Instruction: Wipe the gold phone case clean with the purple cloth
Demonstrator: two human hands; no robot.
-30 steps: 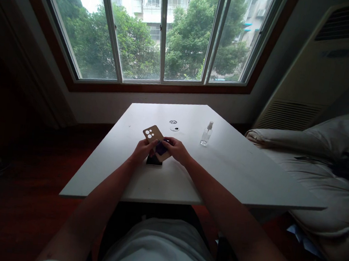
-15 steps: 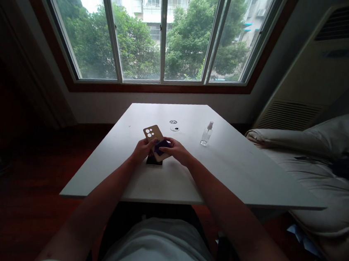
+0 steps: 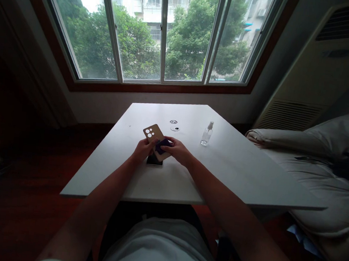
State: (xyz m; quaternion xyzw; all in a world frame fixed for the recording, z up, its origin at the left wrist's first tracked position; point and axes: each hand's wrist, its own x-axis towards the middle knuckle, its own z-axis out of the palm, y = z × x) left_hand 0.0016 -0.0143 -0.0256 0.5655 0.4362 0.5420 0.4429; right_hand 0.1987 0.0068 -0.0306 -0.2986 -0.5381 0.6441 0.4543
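Note:
A tan phone case (image 3: 151, 127) with round camera holes is held tilted above the table. My left hand (image 3: 142, 150) grips its left edge, the thumb lying over the face. My right hand (image 3: 178, 150) pinches a dark purple cloth (image 3: 162, 146) against the case's lower right part. Below the case, partly covered by it and by my left hand, a dark phone (image 3: 154, 161) lies on the table.
On the white table (image 3: 226, 173), a clear spray bottle (image 3: 207, 134) stands upright to the right. Two small round pieces, a flat disc (image 3: 175, 129) and a ring-like one (image 3: 173, 122), lie beyond my hands. A cushioned seat (image 3: 315, 178) is at the right.
The hands and the case have shifted only very slightly, with the cloth still against the case. Nothing else has visibly moved.

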